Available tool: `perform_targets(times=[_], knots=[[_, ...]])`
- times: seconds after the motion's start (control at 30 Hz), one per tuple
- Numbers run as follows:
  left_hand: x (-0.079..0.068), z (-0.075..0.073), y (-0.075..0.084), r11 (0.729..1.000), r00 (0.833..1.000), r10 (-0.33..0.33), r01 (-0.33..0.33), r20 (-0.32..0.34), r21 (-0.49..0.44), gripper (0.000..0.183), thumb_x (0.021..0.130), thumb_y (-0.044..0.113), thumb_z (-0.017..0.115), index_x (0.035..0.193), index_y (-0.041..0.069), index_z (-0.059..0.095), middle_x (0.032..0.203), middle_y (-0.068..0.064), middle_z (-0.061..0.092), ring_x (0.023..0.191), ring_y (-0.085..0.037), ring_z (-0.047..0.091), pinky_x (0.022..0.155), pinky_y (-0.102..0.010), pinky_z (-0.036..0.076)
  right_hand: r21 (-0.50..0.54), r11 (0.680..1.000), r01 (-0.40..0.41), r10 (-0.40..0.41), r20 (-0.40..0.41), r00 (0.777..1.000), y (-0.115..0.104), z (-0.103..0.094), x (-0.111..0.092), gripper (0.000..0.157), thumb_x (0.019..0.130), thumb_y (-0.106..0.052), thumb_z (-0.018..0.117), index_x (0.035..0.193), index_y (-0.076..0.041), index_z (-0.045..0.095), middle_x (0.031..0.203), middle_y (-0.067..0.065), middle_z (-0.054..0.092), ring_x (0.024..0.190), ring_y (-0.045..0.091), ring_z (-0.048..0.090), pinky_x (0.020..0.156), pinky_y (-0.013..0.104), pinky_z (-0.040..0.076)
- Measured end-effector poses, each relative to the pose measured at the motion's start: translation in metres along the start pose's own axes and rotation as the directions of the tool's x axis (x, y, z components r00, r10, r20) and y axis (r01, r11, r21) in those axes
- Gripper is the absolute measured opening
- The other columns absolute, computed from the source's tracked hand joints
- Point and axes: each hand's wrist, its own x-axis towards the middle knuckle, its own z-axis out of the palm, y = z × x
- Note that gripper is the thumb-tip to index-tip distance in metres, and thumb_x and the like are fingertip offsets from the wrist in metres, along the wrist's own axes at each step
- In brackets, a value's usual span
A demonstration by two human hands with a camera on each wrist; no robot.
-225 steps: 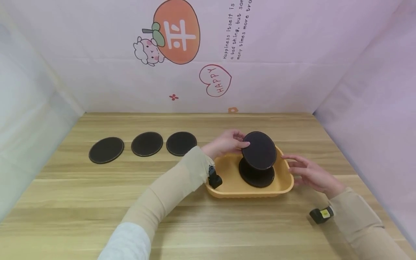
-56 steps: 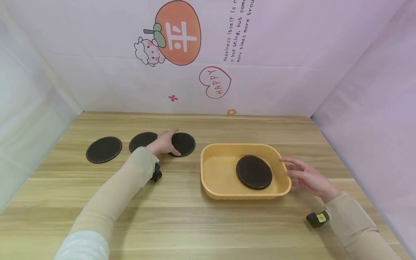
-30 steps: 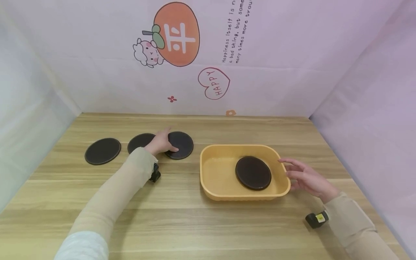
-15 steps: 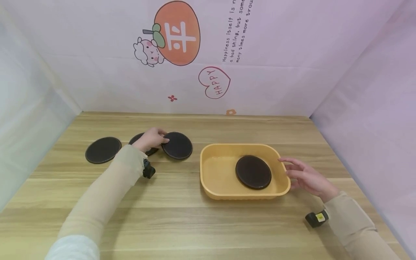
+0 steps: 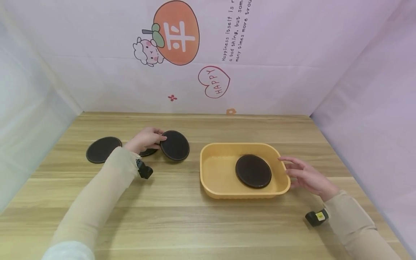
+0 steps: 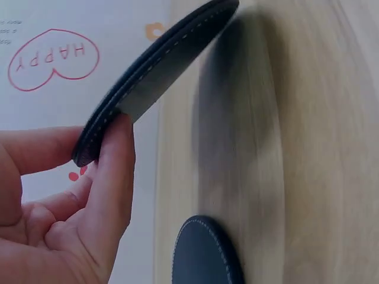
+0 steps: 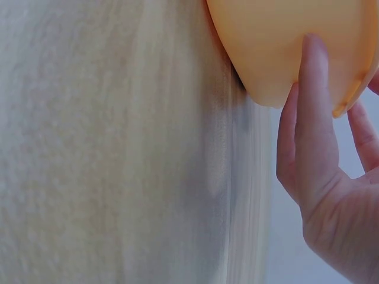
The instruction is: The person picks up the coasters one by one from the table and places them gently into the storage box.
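Observation:
My left hand (image 5: 146, 139) pinches a round black coaster (image 5: 174, 146) by its left edge, thumb on one face and fingers behind. In the left wrist view, the stitched coaster (image 6: 160, 68) is tilted above the wooden table, its shadow beneath. Partly hidden behind that hand lies a second coaster (image 5: 148, 152); a third coaster (image 5: 103, 150) lies flat at the far left. My right hand (image 5: 312, 179) rests against the right end of a yellow basin (image 5: 217, 177), its fingers fairly straight at the rim and outer wall. Black coasters (image 5: 253, 171), seemingly stacked, lie inside the basin.
The wooden table (image 5: 195, 231) is bounded by a printed white cloth (image 5: 269, 90) at the back and pale cloth on both sides. A small black camera (image 5: 144, 169) sits on the left wrist and another black camera (image 5: 316, 218) on the right.
Earlier, the left hand held a coaster over the basin, then went back left to the row. It has since gripped the row's rightmost coaster, lifted and tilted it. The right hand has stayed.

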Motion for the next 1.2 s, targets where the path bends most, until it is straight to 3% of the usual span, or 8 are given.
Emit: perform_targets(times=[0.13, 0.23, 0.33, 0.47, 0.67, 0.87, 1.03, 1.2], knots=[[-0.003, 0.002, -0.003, 0.995, 1.000, 0.023, -0.023, -0.003, -0.098, 0.051, 0.100, 0.014, 0.045, 0.144, -0.005, 0.028, 0.142, -0.026, 0.037, 0.126, -0.035, 0.046, 0.102, -0.042, 0.045, -0.006, 1.000, -0.007, 0.007, -0.014, 1.000, 0.000, 0.000, 0.000, 0.048, 0.097, 0.006, 0.038, 0.129, -0.027, 0.050, 0.122, -0.010, 0.056, 0.102, 0.013, 0.063, 0.075, 0.038, 0.058], [-0.006, 0.002, -0.004, 0.988, 0.999, 0.030, -0.031, -0.012, -0.153, 0.053, 0.101, 0.016, 0.044, 0.146, -0.004, 0.026, 0.139, -0.024, 0.041, 0.110, -0.021, 0.057, 0.099, -0.036, 0.048, -0.016, 1.000, -0.017, 0.016, -0.027, 1.000, 0.001, -0.001, 0.000, 0.047, 0.097, 0.005, 0.039, 0.129, -0.027, 0.049, 0.123, -0.012, 0.055, 0.103, 0.013, 0.062, 0.076, 0.038, 0.058], [-0.009, 0.003, -0.004, 0.976, 0.999, 0.027, -0.032, -0.025, -0.216, 0.056, 0.101, 0.019, 0.044, 0.148, -0.001, 0.021, 0.135, -0.019, 0.043, 0.091, -0.004, 0.058, 0.094, -0.028, 0.050, -0.021, 1.000, -0.019, 0.019, -0.025, 1.000, 0.000, -0.001, 0.001, 0.047, 0.097, 0.005, 0.039, 0.130, -0.027, 0.049, 0.123, -0.012, 0.054, 0.104, 0.013, 0.062, 0.076, 0.039, 0.058], [-0.012, 0.005, -0.001, 0.948, 0.999, 0.031, -0.041, -0.039, -0.314, 0.060, 0.101, 0.019, 0.045, 0.149, -0.001, 0.016, 0.139, -0.019, 0.038, 0.080, 0.004, 0.057, 0.086, -0.018, 0.050, -0.009, 1.000, -0.010, 0.010, -0.007, 1.000, 0.000, -0.001, 0.001, 0.047, 0.097, 0.005, 0.038, 0.130, -0.027, 0.049, 0.123, -0.011, 0.056, 0.103, 0.013, 0.063, 0.076, 0.038, 0.058], [-0.016, 0.013, 0.008, 0.899, 0.996, 0.080, -0.092, -0.045, -0.429, 0.062, 0.101, 0.014, 0.042, 0.149, -0.005, 0.008, 0.150, -0.025, 0.024, 0.081, 0.006, 0.058, 0.075, -0.011, 0.050, 0.001, 1.000, 0.000, 0.000, 0.005, 1.000, 0.000, -0.002, 0.001, 0.048, 0.097, 0.006, 0.037, 0.130, -0.027, 0.049, 0.121, -0.007, 0.058, 0.102, 0.013, 0.063, 0.076, 0.038, 0.058], [-0.021, 0.023, 0.021, 0.847, 0.991, 0.124, -0.128, -0.043, -0.516, 0.058, 0.100, 0.010, 0.043, 0.147, -0.008, 0.014, 0.131, -0.017, 0.040, 0.083, 0.003, 0.059, 0.077, -0.014, 0.051, -0.008, 1.000, -0.001, 0.001, 0.002, 1.000, 0.000, -0.003, 0.001, 0.048, 0.097, 0.006, 0.038, 0.130, -0.027, 0.049, 0.122, -0.009, 0.057, 0.103, 0.013, 0.063, 0.076, 0.038, 0.058], [-0.023, 0.032, 0.032, 0.833, 0.986, 0.165, -0.158, -0.034, -0.530, 0.053, 0.099, 0.006, 0.044, 0.143, -0.010, 0.019, 0.113, -0.008, 0.045, 0.083, 0.000, 0.060, 0.078, -0.017, 0.052, -0.007, 1.000, 0.001, -0.001, 0.001, 1.000, 0.001, -0.003, 0.001, 0.049, 0.097, 0.006, 0.037, 0.130, -0.027, 0.049, 0.122, -0.010, 0.057, 0.103, 0.013, 0.063, 0.075, 0.038, 0.058], [-0.022, 0.041, 0.040, 0.826, 0.984, 0.177, -0.160, -0.021, -0.540, 0.051, 0.098, 0.004, 0.044, 0.142, -0.009, 0.022, 0.111, -0.008, 0.047, 0.082, -0.002, 0.061, 0.076, -0.016, 0.053, -0.006, 1.000, 0.001, -0.001, -0.002, 1.000, 0.003, -0.003, 0.000, 0.049, 0.097, 0.006, 0.038, 0.130, -0.027, 0.050, 0.121, -0.009, 0.058, 0.102, 0.014, 0.063, 0.074, 0.038, 0.058]])
